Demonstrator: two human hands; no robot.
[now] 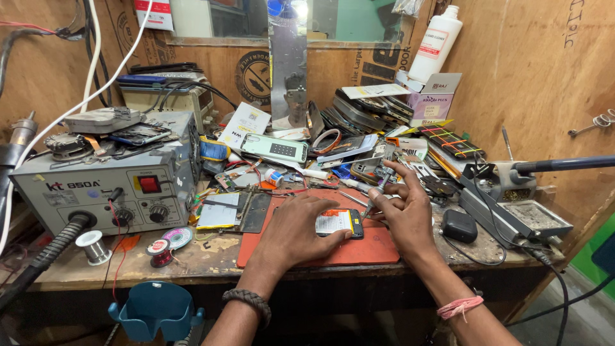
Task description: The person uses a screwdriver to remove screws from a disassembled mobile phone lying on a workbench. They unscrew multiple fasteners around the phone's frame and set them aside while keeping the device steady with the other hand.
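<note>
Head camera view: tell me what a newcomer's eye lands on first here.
First, the two hands at the centre: the left hand presses an opened phone flat on the red work mat, while the right hand pinches a thin metal tool just above it. Next, the grey hot-air station with its red switch on the left. Behind both, a heap of phone parts crowds the bench's back.
</note>
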